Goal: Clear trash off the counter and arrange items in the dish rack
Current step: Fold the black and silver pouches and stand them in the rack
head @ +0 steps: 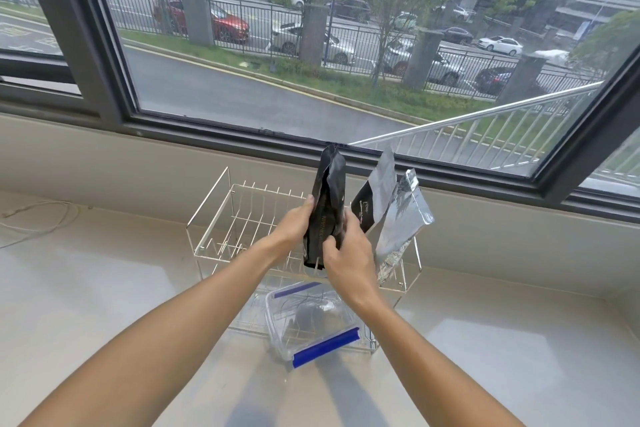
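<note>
A wire dish rack point(214, 218) stands on the pale counter below the window. Both my hands hold a tall black foil pouch point(329, 191) upright over the rack. My left hand point(296, 222) grips its left edge, and my right hand point(346, 253) pinches its lower right side. Two more pouches stand in the rack's right part: a black-and-silver pouch point(377, 191) and a crinkled silver pouch point(403, 218). A clear plastic container with blue clips point(311, 319) sits at the rack's near end, below my right wrist.
The counter point(104, 305) stretches left and right of the rack. A thin white cable point(38, 218) lies at the far left near the wall. A dark-framed window point(242, 135) runs along the back, with one sash swung outward at the right.
</note>
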